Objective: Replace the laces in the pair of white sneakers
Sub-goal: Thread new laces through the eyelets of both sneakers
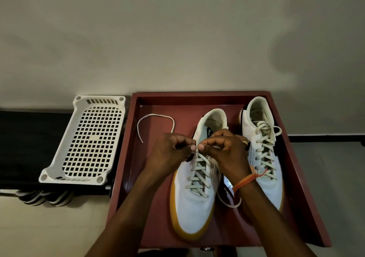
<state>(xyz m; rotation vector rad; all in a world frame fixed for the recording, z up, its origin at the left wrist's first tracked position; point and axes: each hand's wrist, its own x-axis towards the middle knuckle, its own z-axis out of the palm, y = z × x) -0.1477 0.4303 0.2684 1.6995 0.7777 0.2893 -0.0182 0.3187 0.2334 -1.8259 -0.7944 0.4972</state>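
Two hands pinch one lace over two sneakers.

Two laced white sneakers side by side, loose lace beside them

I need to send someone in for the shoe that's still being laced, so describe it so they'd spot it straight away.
Find the dark red tray against the wall; two white sneakers lie in it. It is the left sneaker, nearer the white plastic basket. Unlike the right sneaker, both hands pinch a lace at its top eyelets.
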